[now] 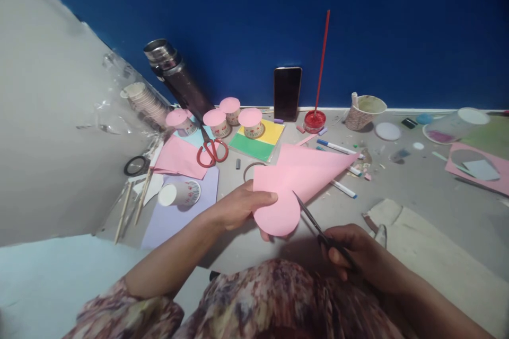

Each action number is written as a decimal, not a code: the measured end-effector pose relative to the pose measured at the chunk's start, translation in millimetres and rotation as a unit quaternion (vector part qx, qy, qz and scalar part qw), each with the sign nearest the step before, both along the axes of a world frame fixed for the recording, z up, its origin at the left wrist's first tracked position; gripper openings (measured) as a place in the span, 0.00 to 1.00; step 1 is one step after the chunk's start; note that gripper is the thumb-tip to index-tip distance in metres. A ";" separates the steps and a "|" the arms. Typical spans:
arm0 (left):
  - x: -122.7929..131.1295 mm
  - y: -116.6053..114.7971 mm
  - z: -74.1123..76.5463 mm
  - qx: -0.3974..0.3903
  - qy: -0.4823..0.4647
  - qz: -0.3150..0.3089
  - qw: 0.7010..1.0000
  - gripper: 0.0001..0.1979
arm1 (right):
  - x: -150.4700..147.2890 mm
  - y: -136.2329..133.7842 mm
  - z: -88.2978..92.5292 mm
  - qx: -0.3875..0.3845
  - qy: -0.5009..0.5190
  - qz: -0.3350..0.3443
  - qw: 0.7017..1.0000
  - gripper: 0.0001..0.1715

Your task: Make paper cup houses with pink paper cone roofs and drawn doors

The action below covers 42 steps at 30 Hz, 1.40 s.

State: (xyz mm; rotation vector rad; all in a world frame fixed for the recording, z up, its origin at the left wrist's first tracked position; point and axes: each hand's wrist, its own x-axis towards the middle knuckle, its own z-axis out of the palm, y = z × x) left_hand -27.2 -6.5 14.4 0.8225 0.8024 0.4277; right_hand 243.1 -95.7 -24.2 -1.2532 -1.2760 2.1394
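Note:
My left hand (238,205) pinches a sheet of pink paper (296,177) at its near left edge, thumb on top. The sheet's near end is cut into a rounded lobe. My right hand (356,251) is closed around the handles of dark scissors (314,220). Their blades point up and left, and the tips meet the paper at the right side of the rounded lobe.
On the grey floor lie red-handled scissors (212,151), several pink-topped paper cups (217,122), a tipped cup (178,194) on lilac paper, markers (338,146), a red paint pot (314,121) with a stick, a phone (287,92) against the blue wall and a steel flask (177,77).

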 end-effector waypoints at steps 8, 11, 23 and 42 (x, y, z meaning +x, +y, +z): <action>0.1 0.7 2.2 -0.001 0.004 -0.007 1.000 0.22 | -1.5 1.1 2.8 -0.003 0.002 -0.003 1.000 0.40; 0.2 1.0 2.0 -0.005 0.005 -0.011 1.000 0.23 | -2.0 1.7 4.0 -0.003 0.005 -0.005 1.000 0.42; -0.4 1.9 5.0 0.002 0.014 -0.028 1.000 0.23 | 0.3 -0.8 -0.2 0.002 0.006 0.001 1.000 0.42; -2.5 6.6 10.0 0.008 0.034 -0.068 0.997 0.17 | 4.0 -0.9 -1.9 0.023 0.024 0.020 0.999 0.41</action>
